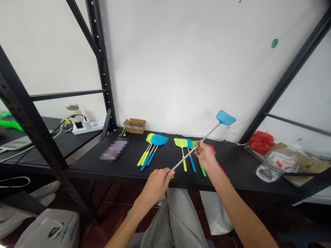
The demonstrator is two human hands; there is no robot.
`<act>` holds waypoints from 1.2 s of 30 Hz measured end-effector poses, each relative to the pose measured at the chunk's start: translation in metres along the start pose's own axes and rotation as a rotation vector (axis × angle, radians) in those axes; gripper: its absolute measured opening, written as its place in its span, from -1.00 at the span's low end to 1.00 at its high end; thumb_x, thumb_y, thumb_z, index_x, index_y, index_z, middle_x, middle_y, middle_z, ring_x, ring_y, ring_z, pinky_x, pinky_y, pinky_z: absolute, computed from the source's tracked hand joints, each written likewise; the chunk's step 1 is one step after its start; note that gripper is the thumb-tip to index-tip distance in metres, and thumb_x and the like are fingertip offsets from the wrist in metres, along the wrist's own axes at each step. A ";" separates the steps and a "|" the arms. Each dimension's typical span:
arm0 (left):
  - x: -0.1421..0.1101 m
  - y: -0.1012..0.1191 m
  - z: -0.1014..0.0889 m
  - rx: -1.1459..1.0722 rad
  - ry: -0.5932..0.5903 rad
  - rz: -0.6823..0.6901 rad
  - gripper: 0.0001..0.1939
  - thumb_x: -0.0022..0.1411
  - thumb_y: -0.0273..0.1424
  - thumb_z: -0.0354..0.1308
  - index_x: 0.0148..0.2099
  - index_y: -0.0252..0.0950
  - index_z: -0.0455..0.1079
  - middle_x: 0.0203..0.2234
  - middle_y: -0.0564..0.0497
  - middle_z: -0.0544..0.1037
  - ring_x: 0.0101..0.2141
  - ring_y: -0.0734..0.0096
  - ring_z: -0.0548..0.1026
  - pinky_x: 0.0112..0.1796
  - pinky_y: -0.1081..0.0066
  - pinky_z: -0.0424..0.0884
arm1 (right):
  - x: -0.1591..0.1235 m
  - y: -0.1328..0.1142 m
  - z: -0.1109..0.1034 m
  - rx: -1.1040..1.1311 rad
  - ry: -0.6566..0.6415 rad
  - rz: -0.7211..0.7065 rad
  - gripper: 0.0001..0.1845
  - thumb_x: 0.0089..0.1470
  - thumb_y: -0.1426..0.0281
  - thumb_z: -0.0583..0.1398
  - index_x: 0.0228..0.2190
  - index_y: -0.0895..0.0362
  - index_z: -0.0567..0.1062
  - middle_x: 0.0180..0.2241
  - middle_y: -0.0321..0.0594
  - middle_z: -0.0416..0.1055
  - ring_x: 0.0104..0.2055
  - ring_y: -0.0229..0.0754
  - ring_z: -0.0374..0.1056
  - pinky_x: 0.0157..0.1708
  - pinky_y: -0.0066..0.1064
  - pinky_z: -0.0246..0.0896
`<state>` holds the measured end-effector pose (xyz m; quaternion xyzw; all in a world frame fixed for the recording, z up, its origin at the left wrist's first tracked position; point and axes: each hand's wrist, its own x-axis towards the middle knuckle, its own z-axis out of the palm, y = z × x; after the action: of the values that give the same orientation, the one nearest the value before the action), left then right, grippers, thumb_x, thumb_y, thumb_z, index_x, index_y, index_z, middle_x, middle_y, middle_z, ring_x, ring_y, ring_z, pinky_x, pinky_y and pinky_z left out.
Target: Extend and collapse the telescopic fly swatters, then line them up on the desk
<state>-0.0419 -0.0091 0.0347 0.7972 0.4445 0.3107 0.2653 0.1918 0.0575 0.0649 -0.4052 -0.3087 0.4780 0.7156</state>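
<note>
A blue fly swatter with a long metal rod slants up to the right above the shelf. My left hand is closed around its lower end, hiding the handle. Farther up, my right hand pinches the rod between thumb and fingers. Beneath the rod lie a yellow-green swatter, a blue-handled swatter, a green one and a red one, the last partly covered by my right arm. To the left, several short swatters in yellow and blue overlap in a group.
The black shelf meets a white wall. At its back left are a small cardboard box and a blurred rectangular object. A plastic bottle and red bag lie right. A power strip sits left, beyond the black post.
</note>
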 end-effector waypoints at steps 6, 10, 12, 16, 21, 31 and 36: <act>0.001 -0.003 -0.007 -0.011 -0.015 0.010 -0.56 0.43 -0.18 -0.19 -0.29 -0.22 0.44 -0.36 -0.01 0.59 -0.30 0.26 0.48 -0.32 0.40 0.18 | -0.014 0.004 0.000 -0.030 -0.074 0.051 -0.63 -0.12 0.10 0.40 -0.34 0.09 0.56 -0.33 -0.19 0.55 -0.48 -0.28 0.32 -0.56 -0.47 0.19; 0.002 0.000 -0.006 0.049 -0.032 0.017 -0.58 0.43 -0.20 -0.18 -0.33 -0.24 0.41 -0.47 -0.01 0.54 -0.41 0.30 0.44 -0.40 0.40 0.10 | -0.047 0.033 0.009 -0.157 -0.260 0.160 -0.57 -0.05 0.02 0.34 -0.31 0.11 0.57 -0.30 -0.10 0.56 -0.46 -0.23 0.37 -0.56 -0.46 0.19; 0.002 0.002 -0.006 0.081 -0.043 0.011 -0.58 0.43 -0.20 -0.18 -0.36 -0.24 0.38 -0.53 0.00 0.49 -0.46 0.32 0.40 -0.42 0.40 0.07 | -0.049 0.036 0.008 -0.179 -0.283 0.168 -0.58 -0.05 0.02 0.35 -0.35 0.13 0.56 -0.30 -0.08 0.57 -0.44 -0.22 0.38 -0.55 -0.47 0.20; -0.001 0.000 -0.012 0.056 -0.081 0.037 -0.56 0.43 -0.19 -0.19 -0.35 -0.24 0.40 -0.52 0.03 0.46 -0.43 0.34 0.38 -0.39 0.40 0.09 | -0.018 0.009 -0.013 -0.090 -0.100 0.075 -0.65 -0.12 0.12 0.41 -0.45 0.12 0.53 -0.35 -0.15 0.57 -0.46 -0.26 0.34 -0.54 -0.49 0.21; -0.002 -0.005 -0.026 0.019 -0.115 0.048 -0.54 0.40 -0.12 -0.16 -0.34 -0.22 0.44 -0.53 0.05 0.42 -0.43 0.32 0.36 -0.39 0.41 0.11 | 0.013 -0.021 -0.035 -0.020 0.043 0.018 -0.73 -0.12 0.24 0.42 -0.44 0.12 0.51 -0.34 -0.16 0.56 -0.49 -0.27 0.33 -0.58 -0.48 0.22; -0.003 -0.034 -0.064 0.381 0.282 -0.039 -0.77 0.31 -0.30 0.03 -0.16 -0.19 0.50 -0.27 -0.10 0.57 -0.22 0.08 0.45 -0.24 0.30 0.22 | 0.017 -0.023 -0.056 0.139 0.171 -0.014 -0.88 0.15 0.30 0.24 -0.35 0.10 0.51 -0.28 -0.23 0.55 -0.52 -0.32 0.32 -0.54 -0.46 0.28; -0.003 -0.002 -0.047 0.183 0.454 0.072 -0.75 0.33 -0.25 0.01 -0.13 -0.18 0.49 -0.18 -0.08 0.57 -0.14 0.15 0.48 -0.11 0.28 0.31 | 0.013 -0.019 -0.057 0.280 0.193 -0.018 -0.83 0.24 0.37 0.14 -0.37 0.10 0.48 -0.26 -0.22 0.54 -0.49 -0.33 0.33 -0.50 -0.47 0.31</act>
<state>-0.0788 -0.0037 0.0634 0.7429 0.4904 0.4494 0.0743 0.2515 0.0496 0.0548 -0.3426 -0.1726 0.4687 0.7957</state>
